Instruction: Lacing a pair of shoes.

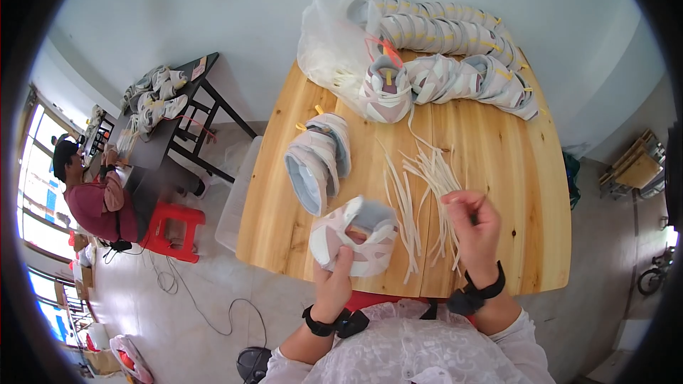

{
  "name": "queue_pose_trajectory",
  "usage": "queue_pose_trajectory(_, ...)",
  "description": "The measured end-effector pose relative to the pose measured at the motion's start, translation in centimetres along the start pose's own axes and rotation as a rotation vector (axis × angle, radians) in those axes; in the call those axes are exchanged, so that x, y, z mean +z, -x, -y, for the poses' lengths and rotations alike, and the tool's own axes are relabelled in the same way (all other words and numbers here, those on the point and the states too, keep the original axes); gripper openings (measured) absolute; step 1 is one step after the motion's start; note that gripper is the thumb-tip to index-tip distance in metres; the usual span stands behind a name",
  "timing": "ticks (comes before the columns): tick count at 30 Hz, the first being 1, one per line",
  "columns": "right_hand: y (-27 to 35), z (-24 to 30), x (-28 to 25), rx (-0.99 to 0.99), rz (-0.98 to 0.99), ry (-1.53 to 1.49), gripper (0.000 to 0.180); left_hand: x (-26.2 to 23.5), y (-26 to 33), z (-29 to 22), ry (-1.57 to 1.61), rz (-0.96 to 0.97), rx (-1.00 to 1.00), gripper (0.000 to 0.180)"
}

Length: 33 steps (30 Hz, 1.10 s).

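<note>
My left hand [333, 286] grips a white and pale pink shoe upper [363, 256] at the table's near edge, thumb pressed on its side and the grey-lined opening turned up. To its right, my right hand [475, 227] is raised over a bundle of loose white shoelaces [434, 178], thumb and fingers pinched together. Whether a lace is between those fingertips cannot be made out. Just beyond the held upper sits a short stack of nested uppers [318, 160] with yellow tabs. A laced upper [386, 92] stands farther back, a lace trailing from it toward the bundle.
Long rows of nested uppers [448, 35] line the wooden table's [512, 171] far side, beside a clear plastic bag [324, 50]. At left, a co-worker [103, 199] sits at a dark table [160, 146] with shoes, near a red stool [174, 231]. Cables cross the floor.
</note>
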State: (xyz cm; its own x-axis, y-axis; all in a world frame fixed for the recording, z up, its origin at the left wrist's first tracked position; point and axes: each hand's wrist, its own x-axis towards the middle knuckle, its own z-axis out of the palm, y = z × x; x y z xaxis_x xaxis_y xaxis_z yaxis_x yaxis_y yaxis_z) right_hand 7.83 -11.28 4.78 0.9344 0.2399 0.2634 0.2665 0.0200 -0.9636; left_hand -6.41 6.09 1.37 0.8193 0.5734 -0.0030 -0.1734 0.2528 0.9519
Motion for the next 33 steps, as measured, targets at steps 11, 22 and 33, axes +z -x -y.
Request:
queue_pose_trajectory(11,-1.9,5.6,-4.9,-0.066,-0.228,-0.443,0.005,3.7,-0.6,0.7,0.175,0.142,-0.176,0.03)
queue_pose_trajectory(22,3.5,3.6,-1.0,0.13,0.309,0.056,0.007,5.7,0.1,2.3,0.366,0.225,-0.209,0.044)
queue_pose_trajectory(33,3.5,2.0,-1.2,0.064,0.232,0.197,0.01,6.5,0.5,0.4,0.261,0.394,-0.29,0.041)
